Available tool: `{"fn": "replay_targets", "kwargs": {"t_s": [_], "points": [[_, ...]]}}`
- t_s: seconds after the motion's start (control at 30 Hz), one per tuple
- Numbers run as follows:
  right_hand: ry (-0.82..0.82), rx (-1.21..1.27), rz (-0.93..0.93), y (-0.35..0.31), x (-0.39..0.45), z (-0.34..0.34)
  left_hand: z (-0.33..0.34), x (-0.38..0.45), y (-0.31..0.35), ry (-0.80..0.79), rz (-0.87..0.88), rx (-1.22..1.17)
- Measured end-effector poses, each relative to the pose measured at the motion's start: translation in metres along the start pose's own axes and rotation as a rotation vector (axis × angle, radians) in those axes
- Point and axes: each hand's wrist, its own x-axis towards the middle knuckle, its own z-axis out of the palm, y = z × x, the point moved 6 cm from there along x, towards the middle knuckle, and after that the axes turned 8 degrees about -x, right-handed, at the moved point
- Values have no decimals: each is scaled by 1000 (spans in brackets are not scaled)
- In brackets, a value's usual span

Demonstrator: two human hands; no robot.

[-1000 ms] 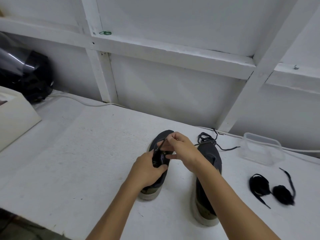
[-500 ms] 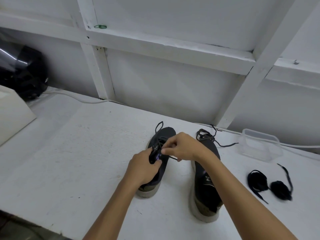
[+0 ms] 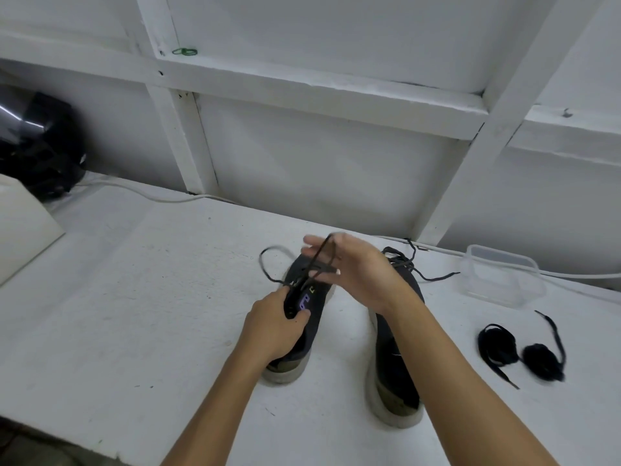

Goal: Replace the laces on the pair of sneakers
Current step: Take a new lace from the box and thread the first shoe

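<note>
Black lace (image 3: pixel 314 264) looped over R hand (image 3: pixel 353 267); L hand (image 3: pixel 272 326) grips sneaker (image 3: pixel 311 317).

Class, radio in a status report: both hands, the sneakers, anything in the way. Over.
Left hand gripping left sneaker. Right hand pulling its lace up. Right sneaker still laced. Spare laces lying right, nothing blocking.

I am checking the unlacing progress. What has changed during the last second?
The right hand rose away from the left sneaker, drawing the old lace up and out; a loose loop now shows beyond the toe. The left hand kept holding the tongue. The right sneaker and spare laces stayed put.
</note>
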Motion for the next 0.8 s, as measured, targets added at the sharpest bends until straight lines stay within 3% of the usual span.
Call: {"fn": "replay_targets", "kwargs": {"t_s": [0.07,0.1,0.13,0.2,0.27,0.37,0.5,0.57,0.73,0.8], "points": [[92,204,-29,-10,0,-2,1,1,0,-2,-1,8],[151,154,-18,-9,0,-4,1,1,0,-6,-2,15],[217,-25,-3,-8,1,-6,1,1,0,-8,-4,21],[287,-624,15,0,0,-14,0,1,1,-6,-10,26],[187,-1111,30,13,4,-15,0,1,1,-7,-11,30],[27,-1378,87,23,4,-11,1,1,2,-5,2,57],[-12,-1554,106,24,5,-6,2,0,3,-9,-1,58],[9,-1430,46,18,2,-4,1,0,3,-8,-1,52],[158,-500,-87,-12,-6,-5,2,0,0,-8,-14,13],[191,-342,-41,-10,-5,-6,2,0,1,-6,-13,17]]}}
